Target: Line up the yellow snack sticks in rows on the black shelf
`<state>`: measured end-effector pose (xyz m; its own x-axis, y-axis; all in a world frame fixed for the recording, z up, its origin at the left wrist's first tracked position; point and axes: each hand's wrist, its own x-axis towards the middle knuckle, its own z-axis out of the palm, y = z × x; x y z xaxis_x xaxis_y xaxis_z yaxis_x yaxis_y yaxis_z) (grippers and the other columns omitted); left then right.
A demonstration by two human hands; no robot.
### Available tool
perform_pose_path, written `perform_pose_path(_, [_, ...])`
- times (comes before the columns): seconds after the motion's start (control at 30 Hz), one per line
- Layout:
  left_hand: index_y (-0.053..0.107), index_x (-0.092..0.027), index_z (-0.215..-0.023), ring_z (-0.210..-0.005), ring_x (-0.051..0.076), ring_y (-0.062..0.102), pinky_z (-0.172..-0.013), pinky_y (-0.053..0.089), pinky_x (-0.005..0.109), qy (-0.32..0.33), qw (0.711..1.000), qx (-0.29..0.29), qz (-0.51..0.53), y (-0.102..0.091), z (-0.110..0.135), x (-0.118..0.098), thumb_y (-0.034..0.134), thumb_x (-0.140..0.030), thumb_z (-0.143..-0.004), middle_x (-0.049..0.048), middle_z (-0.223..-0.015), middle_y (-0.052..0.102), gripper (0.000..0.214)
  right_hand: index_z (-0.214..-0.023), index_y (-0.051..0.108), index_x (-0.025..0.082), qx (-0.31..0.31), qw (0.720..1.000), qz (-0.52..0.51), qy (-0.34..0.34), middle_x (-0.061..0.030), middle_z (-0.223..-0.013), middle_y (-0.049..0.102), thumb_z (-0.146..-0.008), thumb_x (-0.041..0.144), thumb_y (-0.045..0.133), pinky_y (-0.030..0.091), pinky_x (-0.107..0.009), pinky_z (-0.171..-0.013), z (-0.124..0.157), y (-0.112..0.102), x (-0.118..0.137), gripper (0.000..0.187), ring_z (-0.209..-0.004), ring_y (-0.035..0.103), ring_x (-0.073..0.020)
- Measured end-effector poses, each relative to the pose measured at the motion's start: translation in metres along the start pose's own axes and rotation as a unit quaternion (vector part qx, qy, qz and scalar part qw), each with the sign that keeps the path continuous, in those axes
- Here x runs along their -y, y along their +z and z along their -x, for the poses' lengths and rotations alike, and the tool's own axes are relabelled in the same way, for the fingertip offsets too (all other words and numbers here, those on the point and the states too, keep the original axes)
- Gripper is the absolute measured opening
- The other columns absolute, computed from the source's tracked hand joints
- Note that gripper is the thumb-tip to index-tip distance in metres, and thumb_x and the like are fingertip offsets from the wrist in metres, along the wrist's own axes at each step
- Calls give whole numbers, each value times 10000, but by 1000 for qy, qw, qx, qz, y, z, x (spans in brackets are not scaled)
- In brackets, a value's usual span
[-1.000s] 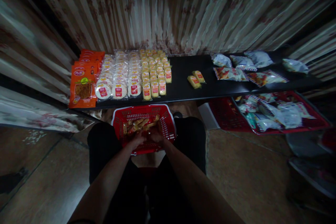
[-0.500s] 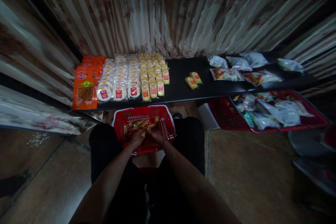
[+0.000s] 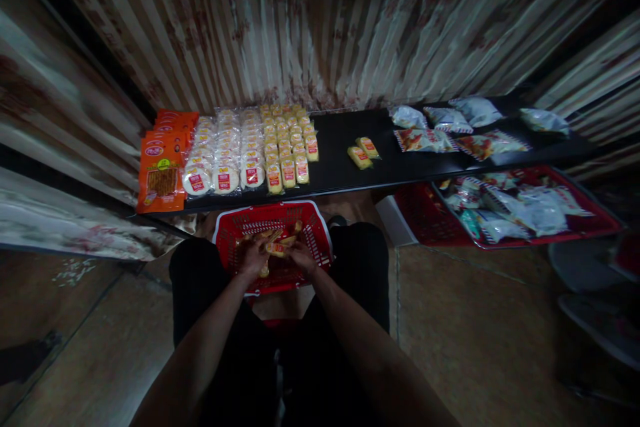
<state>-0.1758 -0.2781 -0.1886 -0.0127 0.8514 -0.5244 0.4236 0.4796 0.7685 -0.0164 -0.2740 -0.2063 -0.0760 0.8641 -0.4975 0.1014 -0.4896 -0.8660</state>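
Both hands are down in a red plastic basket [image 3: 320, 213] with a white rim, between my knees. A yellow wrapped snack cake [image 3: 277, 249] with a red label lies between my fingers, gripped from both sides. My left hand [image 3: 254, 258] is closed at its left end. From the right, my right hand [image 3: 301, 258] pinches its other end. More wrapped cakes lie in the basket around my hands, partly hidden by them and dim.
On the black shelf [image 3: 330, 173] ahead stand orange snack packets [image 3: 163, 170], rows of round white packaged cakes [image 3: 226, 179], rows of yellow cakes [image 3: 288, 172], two separate yellow cakes [image 3: 364, 152] and several pouches [image 3: 425, 140]. Another red basket [image 3: 607, 220], holding pouches, sits lower right.
My hands have lifted slightly inside the basket, and a yellow snack cake now shows plainly between them. The view has shifted a little.
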Motion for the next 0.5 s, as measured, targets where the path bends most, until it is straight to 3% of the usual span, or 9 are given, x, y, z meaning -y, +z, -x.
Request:
perform_pose_path(0.13, [416, -202, -1335, -1125, 131, 572, -932, 455, 237, 16, 989, -25, 144, 1, 0, -2, 502, -4, -765, 71, -1293, 573, 610, -731, 525, 196, 1, 998, -49, 25, -6, -788, 656, -707, 260, 642, 515, -273, -678, 4, 2, 3, 135, -710, 628, -151])
perform_pose_path(0.27, [327, -215, -1381, -996, 146, 628, -851, 498, 256, -5, 982, -21, 189, 1, 2, -1, 572, -71, -767, 69, -1145, 638, 676, -724, 534, 197, 25, 996, -74, 32, 20, -693, 632, -628, 263, 680, 506, -268, -638, 9, 4, 5, 187, -630, 607, -140])
perform_pose_path(0.37, [409, -203, -1319, -872, 149, 648, -775, 511, 249, -18, 973, -43, 225, 0, 3, 1, 648, -139, -734, 58, -1004, 664, 635, -708, 530, 202, 37, 994, -105, 15, 34, -682, 617, -566, 279, 712, 492, -257, -629, 11, 5, 6, 244, -617, 587, -124])
perform_pose_path(0.5, [595, -170, -1025, -742, 142, 638, -702, 512, 248, -17, 949, -49, 312, 2, 6, 1, 755, -223, -640, 31, -840, 659, 420, -721, 509, 217, 63, 992, -107, -7, 49, -650, 601, -538, 356, 729, 460, -260, -572, 11, 5, 4, 318, -568, 553, -120])
